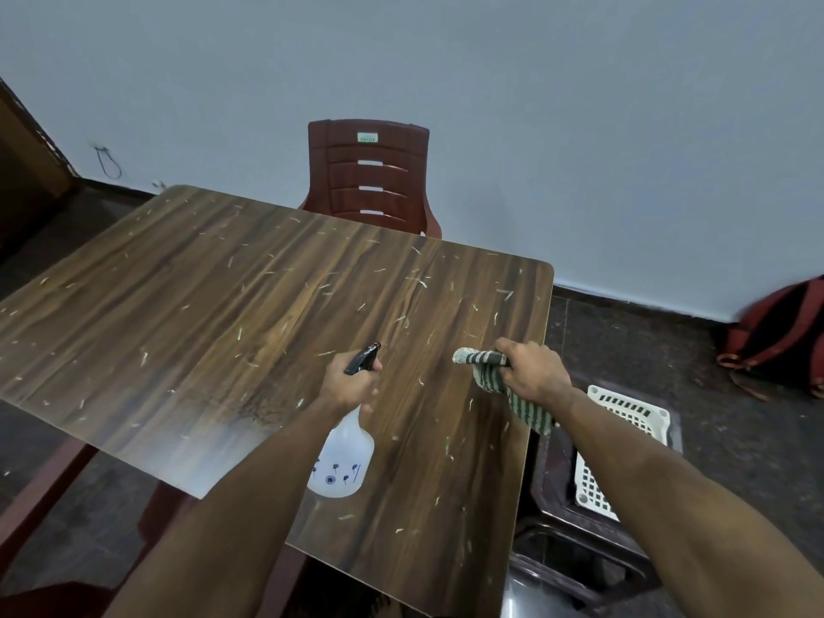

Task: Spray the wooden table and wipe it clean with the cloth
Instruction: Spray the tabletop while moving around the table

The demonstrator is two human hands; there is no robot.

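The wooden table (pixel 249 314) fills the middle of the head view, its dark grained top strewn with small pale scraps. My left hand (pixel 350 381) grips the black trigger head of a translucent white spray bottle (pixel 345 461) with blue flower prints, held above the table's near part with the nozzle pointing away from me. My right hand (pixel 533 372) is closed on a green-and-white striped cloth (pixel 499 385), which hangs down over the table near its right edge. A wet-looking patch darkens the wood left of the bottle.
A dark red plastic chair (pixel 370 176) stands behind the table's far edge against the pale wall. A white slotted basket (pixel 620 452) sits on a dark stool right of the table. A red backpack (pixel 784 345) lies on the floor at far right.
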